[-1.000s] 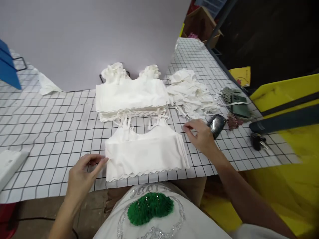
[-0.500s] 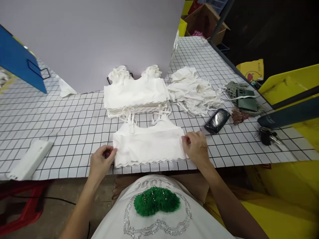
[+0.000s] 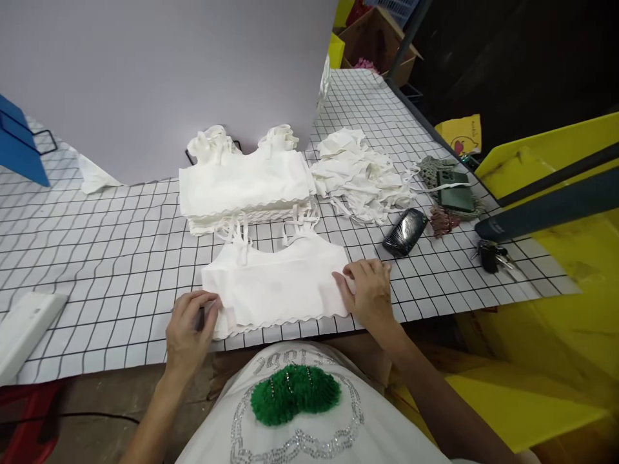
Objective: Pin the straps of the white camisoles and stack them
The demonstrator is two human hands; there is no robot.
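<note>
1. Along the near edge of the checked worktop (image 3: 97,258) lies a small pile of white crop tops (image 3: 275,283), scalloped hems toward the person and straps pointing away.
2. At the pile's left edge the left hand (image 3: 188,325) has its fingers curled, thumb and fingertips nipping the layers there, apparently to keep the edges lined up.
3. On the pile's right edge the right hand (image 3: 370,293) rests palm down, fingers close together and bent over the cloth; one hand at each end squares the layers.
4. Just behind, toward the far edge, a taller folded stack (image 3: 244,183) sits against the white backboard (image 3: 169,77), same orientation, so finished pieces stay aligned.
5. Right of that stack lies a loose heap of white garments (image 3: 360,174), unfolded and within reach.
6. Near the right edge lie a dark wrapped object (image 3: 405,232), a green phone (image 3: 454,192) and keys (image 3: 489,254), well apart from the cloth.
</note>
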